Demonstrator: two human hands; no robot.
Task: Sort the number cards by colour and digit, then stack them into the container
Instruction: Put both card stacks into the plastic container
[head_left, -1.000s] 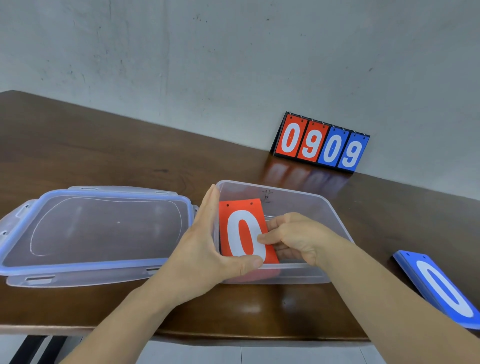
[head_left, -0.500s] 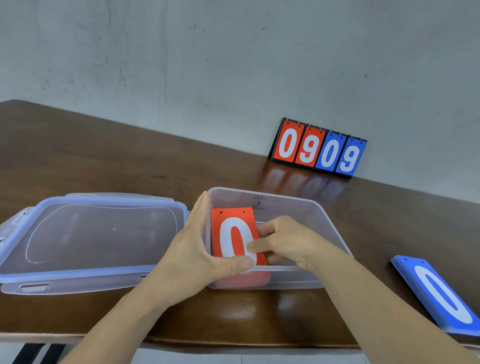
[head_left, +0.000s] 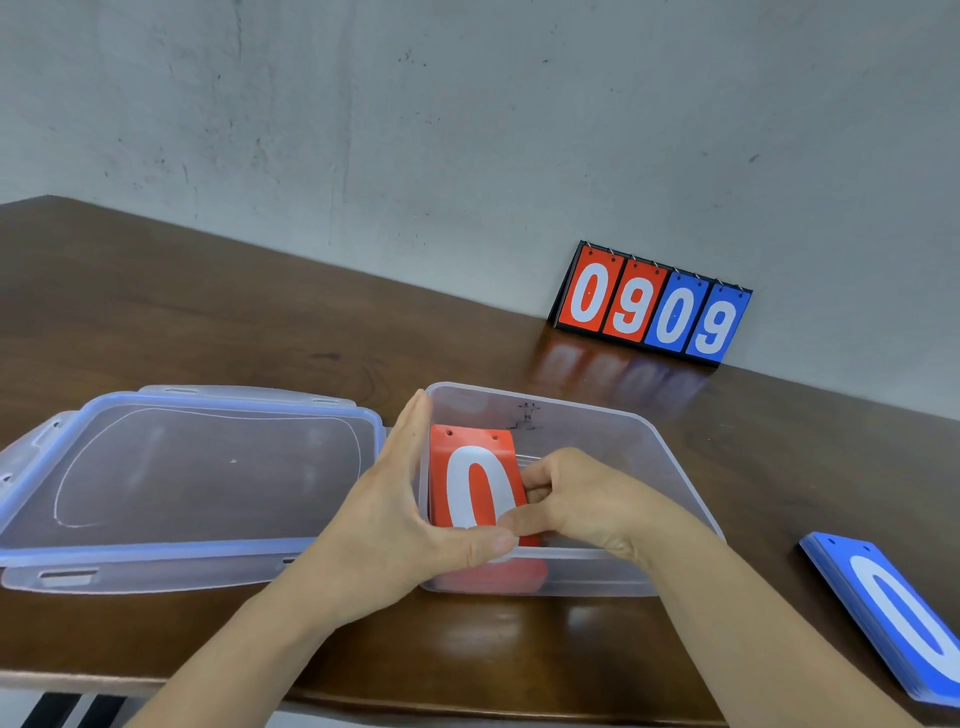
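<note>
With the lid (head_left: 208, 467) lying off, the left hand (head_left: 395, 525), thumb hooked, and the curled right hand (head_left: 587, 504) are gripping the red card stack (head_left: 478, 483) inside the container (head_left: 649, 436); the blue card stack (head_left: 893, 608) is waiting outside, apparently unpacked.

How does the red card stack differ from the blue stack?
The red stack is inside the clear container; the blue stack lies on the table outside it, to the right. The left hand and right hand hold the red stack; no hand touches the blue stack. Both show a white 0 on top.
</note>
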